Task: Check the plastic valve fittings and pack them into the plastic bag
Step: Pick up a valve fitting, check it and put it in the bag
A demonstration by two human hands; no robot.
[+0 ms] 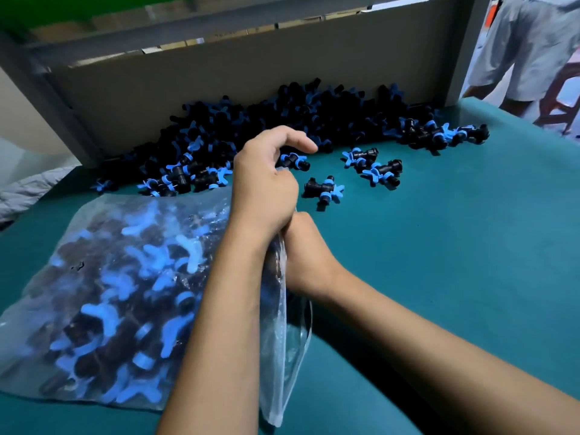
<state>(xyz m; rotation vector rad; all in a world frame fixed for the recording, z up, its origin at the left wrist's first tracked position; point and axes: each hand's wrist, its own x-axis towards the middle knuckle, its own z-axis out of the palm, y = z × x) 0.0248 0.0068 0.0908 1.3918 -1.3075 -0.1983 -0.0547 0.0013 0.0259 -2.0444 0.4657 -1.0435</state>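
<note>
A clear plastic bag (pixel 110 293), packed with several black valve fittings with blue handles, lies on the teal table at the left. Its gathered mouth runs up between my hands. My left hand (pixel 266 189) grips the top of the bag's mouth, its index finger curved over the edge of the pile. Just below it, my right hand (pixel 306 255) is wrapped round the bag's neck, partly hidden behind my left wrist. A big heap of loose fittings (pixel 282 120) sits at the back. A single fitting (pixel 324 189) lies just right of my left hand.
A cardboard wall (pixel 219 80) backs the heap. More stray fittings (pixel 376 169) and a small cluster (pixel 439 133) lie to the right on the teal table (pixel 455 262). A person in light clothes (pixel 527 48) stands at the far right. Grey cloth (pixel 28 189) lies at the left edge.
</note>
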